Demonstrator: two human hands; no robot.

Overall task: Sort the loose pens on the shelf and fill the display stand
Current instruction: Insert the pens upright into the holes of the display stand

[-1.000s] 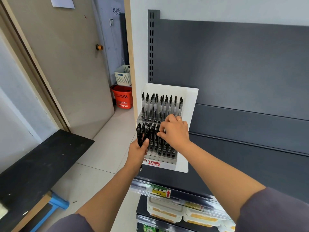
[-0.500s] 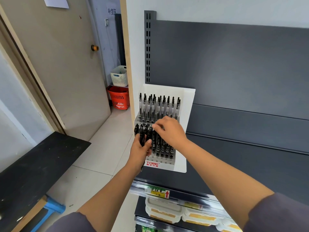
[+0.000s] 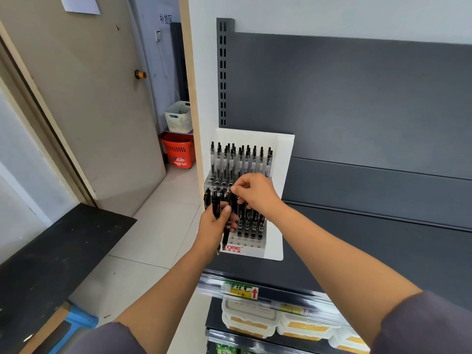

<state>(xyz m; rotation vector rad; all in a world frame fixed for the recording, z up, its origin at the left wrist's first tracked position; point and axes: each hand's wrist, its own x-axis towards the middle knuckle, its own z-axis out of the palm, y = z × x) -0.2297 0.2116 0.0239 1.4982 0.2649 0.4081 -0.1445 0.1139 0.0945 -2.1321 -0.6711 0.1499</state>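
A white acrylic display stand (image 3: 281,190) sits at the left end of the dark grey shelf (image 3: 370,251). Its upper tier holds a row of clear-barrelled pens (image 3: 240,162); its lower tier holds black pens (image 3: 251,218). My left hand (image 3: 214,226) is closed around a bunch of black pens (image 3: 215,205), held upright in front of the stand's left side. My right hand (image 3: 255,191) pinches the top of one black pen (image 3: 232,200) at that bunch, just in front of the stand's lower tier.
The shelf's front edge (image 3: 242,290) carries a yellow price tag. Lidded food boxes (image 3: 250,320) sit on the shelf below. To the left are a door (image 3: 84,98), a white basket (image 3: 178,116), a red basket (image 3: 178,152) and a black board (image 3: 51,251).
My right hand has moved left from the lower tier's pens to the bunch in my left hand and now pinches one pen there. My left hand keeps its grip.
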